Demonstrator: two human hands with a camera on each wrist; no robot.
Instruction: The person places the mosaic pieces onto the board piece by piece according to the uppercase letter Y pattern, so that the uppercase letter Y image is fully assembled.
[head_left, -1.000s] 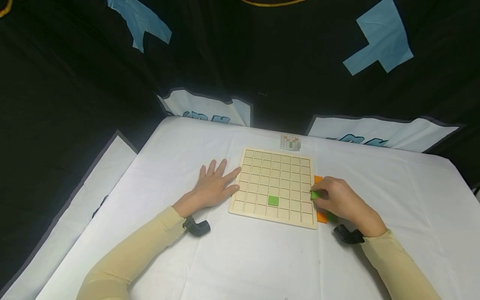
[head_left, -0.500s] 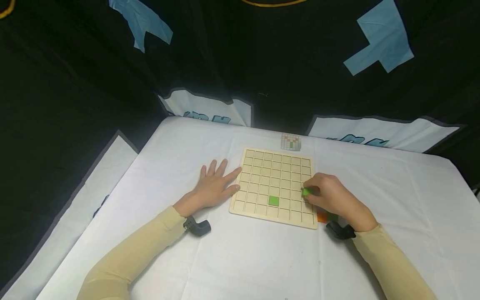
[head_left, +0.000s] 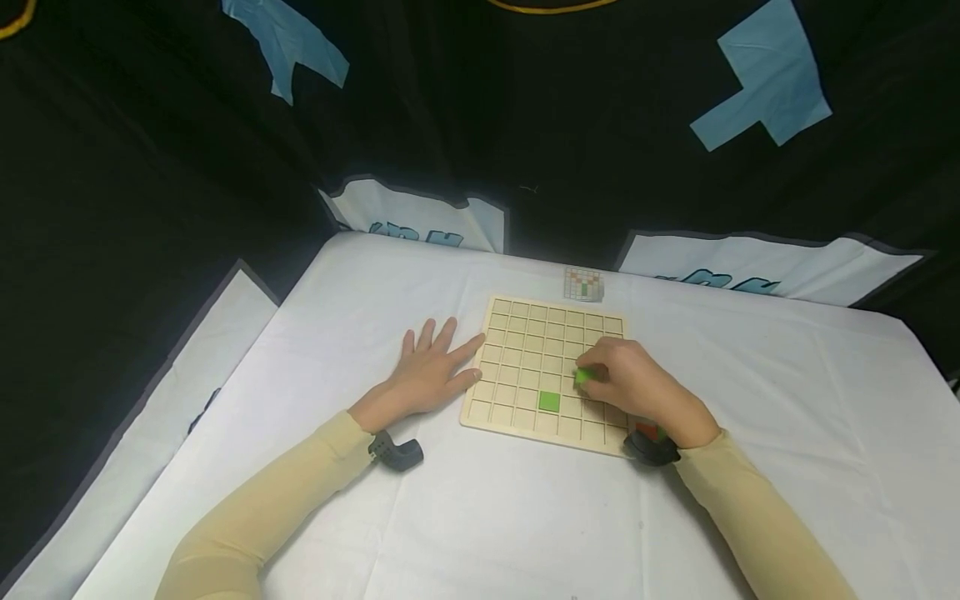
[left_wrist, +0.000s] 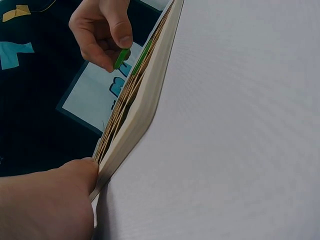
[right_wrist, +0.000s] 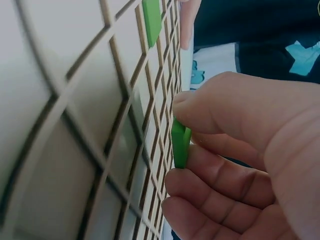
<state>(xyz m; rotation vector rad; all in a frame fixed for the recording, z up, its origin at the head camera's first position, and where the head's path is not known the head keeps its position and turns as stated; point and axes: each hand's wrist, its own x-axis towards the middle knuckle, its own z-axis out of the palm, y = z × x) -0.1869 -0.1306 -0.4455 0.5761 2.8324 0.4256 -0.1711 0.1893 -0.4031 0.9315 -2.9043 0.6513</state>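
A pale wooden grid board (head_left: 517, 358) lies on the white table, with one green square tile (head_left: 549, 402) seated in a cell near its front edge. My right hand (head_left: 637, 383) pinches another green tile (right_wrist: 180, 142) between thumb and fingers, tilted just above the board's cells. In the left wrist view this pinched tile (left_wrist: 121, 58) shows as a thin green edge over the board. My left hand (head_left: 427, 375) lies flat with fingers spread, its thumb and index fingertip touching the board's left edge.
A small printed pattern card (head_left: 583, 284) lies behind the board. Orange and green pieces (head_left: 647, 430) sit by the board's right edge, mostly hidden under my right wrist. A black curtain (head_left: 525, 125) hangs beyond the table's far edge.
My right hand has moved left with the green tile, from the board's right edge to above its cells. My left hand and the board have stayed put.
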